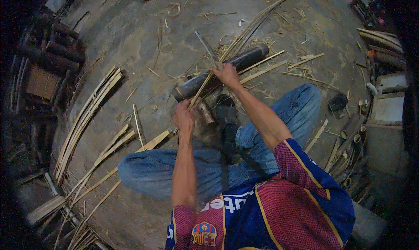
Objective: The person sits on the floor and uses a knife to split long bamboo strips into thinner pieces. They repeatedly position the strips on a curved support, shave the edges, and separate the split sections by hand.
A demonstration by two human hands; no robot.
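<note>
I sit cross-legged on the floor with a dark cylindrical block (251, 56) lying crosswise before me. My left hand (184, 118) is closed round the near end of several thin bamboo strips (257, 24). Across the block they run, passing by my right hand and arching to the far right. My right hand (227, 76) grips a knife (206, 45) with a long narrow blade that points far and left. At the right hand the strips lie close to the knife; its fingers hide the exact contact. A short brown cylinder (207, 112) stands between the block and my legs.
Split bamboo lengths (87, 123) lie in a bundle at the left, and more strips (115, 147) reach past my left knee. Shavings (262, 45) litter the floor behind the block. Bamboo poles (349, 141) are piled at the right, near a dark round object (337, 103).
</note>
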